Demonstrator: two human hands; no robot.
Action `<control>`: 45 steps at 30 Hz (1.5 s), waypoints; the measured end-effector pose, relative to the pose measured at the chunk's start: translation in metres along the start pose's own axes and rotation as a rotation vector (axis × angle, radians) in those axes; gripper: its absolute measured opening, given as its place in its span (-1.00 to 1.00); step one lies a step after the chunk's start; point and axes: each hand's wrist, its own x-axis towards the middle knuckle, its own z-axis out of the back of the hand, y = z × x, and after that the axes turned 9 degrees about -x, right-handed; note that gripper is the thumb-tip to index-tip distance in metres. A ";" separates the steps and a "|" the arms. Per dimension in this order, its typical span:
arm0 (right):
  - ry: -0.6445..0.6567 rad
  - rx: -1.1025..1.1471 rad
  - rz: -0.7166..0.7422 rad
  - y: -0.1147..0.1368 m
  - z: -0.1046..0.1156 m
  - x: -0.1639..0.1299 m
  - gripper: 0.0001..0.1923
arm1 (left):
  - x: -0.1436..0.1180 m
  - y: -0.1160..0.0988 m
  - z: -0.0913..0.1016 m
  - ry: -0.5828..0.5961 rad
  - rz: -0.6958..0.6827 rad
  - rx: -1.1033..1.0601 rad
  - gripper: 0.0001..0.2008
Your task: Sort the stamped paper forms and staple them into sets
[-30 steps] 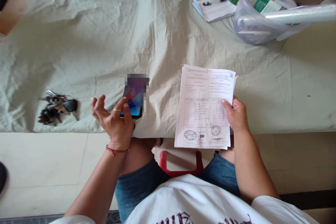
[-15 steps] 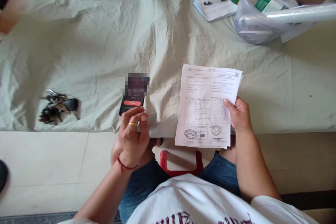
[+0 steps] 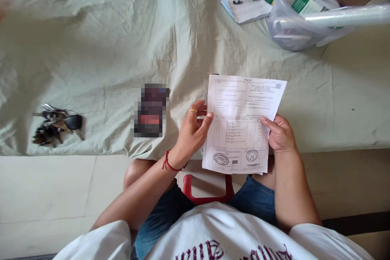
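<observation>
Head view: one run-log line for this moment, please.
left hand: pinching left edge of white printed paper form | right hand: holding form's right edge | dark phone: lying on cloth, untouched

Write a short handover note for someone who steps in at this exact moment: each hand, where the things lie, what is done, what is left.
Left hand: thumb and fingers pinch the left edge of the white printed, stamped paper sheets.
Right hand: grips their right edge.
The sheets are held above the edge of the pale green cloth-covered table.
The dark smartphone lies on the cloth, untouched; the bunch of metal keys lies far left.
Done: sheets in both hands.
Left: cannot tell.
</observation>
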 end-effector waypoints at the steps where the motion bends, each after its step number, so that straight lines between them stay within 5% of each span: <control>1: -0.007 -0.002 0.003 0.000 0.001 0.000 -0.47 | 0.008 -0.001 -0.004 0.050 0.036 -0.041 -0.59; 4: -0.043 -0.018 0.010 -0.001 0.002 0.001 -0.46 | 0.025 -0.005 -0.011 0.150 0.112 -0.128 -0.71; 10: -0.051 0.011 -0.026 0.001 -0.001 -0.003 -0.48 | 0.021 0.007 -0.004 0.155 0.194 -0.099 -0.54; 19: -0.118 -0.006 0.055 -0.003 -0.009 -0.009 -0.50 | 0.025 0.025 -0.003 -0.204 0.228 -0.390 -0.39; 32: -0.405 -0.227 0.188 -0.021 0.017 -0.001 -0.60 | 0.028 0.024 0.002 -0.083 0.189 -0.371 -0.65; 38: -0.561 -0.072 0.245 -0.015 0.024 0.003 -0.60 | 0.026 0.029 0.008 -0.163 0.053 -0.259 -0.33; 42: -0.524 0.037 0.195 -0.008 0.015 0.001 -0.53 | 0.024 0.024 0.010 -0.155 -0.070 -0.024 -0.84; 45: -0.449 0.051 0.166 -0.005 0.006 -0.003 -0.54 | 0.022 0.020 0.008 -0.096 0.012 -0.056 -0.84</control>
